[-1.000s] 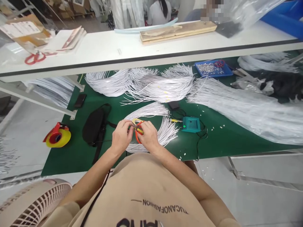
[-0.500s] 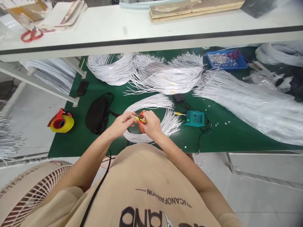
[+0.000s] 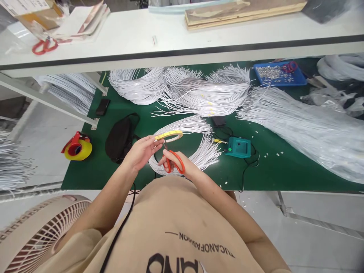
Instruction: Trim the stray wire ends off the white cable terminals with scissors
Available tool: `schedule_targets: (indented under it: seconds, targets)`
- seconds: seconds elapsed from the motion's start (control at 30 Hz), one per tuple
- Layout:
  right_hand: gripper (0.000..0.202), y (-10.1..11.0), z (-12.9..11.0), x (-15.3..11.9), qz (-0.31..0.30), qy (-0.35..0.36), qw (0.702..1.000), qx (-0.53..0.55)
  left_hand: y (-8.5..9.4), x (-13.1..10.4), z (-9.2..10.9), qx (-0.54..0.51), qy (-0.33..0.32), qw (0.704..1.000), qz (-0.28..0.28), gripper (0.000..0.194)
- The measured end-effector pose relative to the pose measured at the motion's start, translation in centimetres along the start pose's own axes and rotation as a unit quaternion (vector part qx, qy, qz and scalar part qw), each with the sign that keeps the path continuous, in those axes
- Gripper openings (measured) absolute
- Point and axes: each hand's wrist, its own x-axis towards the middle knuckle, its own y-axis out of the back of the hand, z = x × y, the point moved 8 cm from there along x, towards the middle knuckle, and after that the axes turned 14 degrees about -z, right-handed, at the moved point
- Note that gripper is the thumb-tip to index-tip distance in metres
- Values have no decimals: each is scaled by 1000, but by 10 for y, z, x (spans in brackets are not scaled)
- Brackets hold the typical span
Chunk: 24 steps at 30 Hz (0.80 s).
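My left hand pinches the near side of a narrow roll of yellow tape, held above the green table. Close to it, my right hand grips red-handled scissors, their dark blades pointing up toward the tape. Whether the blades touch the tape I cannot tell. Under both hands lies a coiled bundle of white wires, its cut ends fanned out to the right; my hands and the tape cover part of it.
Behind lie more white wire bundles. To the right are a teal device with a cord and a blue tray of small metal parts. A black pouch and a tape dispenser sit left. A white shelf overhangs the back.
The yellow tape roll now shows clearly in my left hand. My right hand has drawn down and slightly away from the left with the scissors. The whole view has shifted a little.
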Motion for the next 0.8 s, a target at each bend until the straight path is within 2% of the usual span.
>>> schedule_targets:
  seconds: [0.3,0.43,0.53,0.6,0.67,0.73,0.8]
  targets:
    - [56,17,0,15,29,-16,999,13,-12,5,1,22,20,999,-30,18]
    - [50,25,1,17,60,-23,998,19,-6,10,0,10,22,1000,-15,17]
    - [55,24,2,17,45,-20,999,9,3,14,1,14,19,1000,1,17]
    - [53,31,-3,13,83,-5,996,-45,10,18,4,29,18,999,12,17]
    - [40,47,-22,3,195,52,967,-152,15,22,6,48,20,998,20,17]
    - [26,61,-45,-10,313,126,899,-280,17,26,7,67,30,997,18,18]
    - [27,70,-55,-9,348,144,846,-377,17,32,7,85,47,995,8,19]
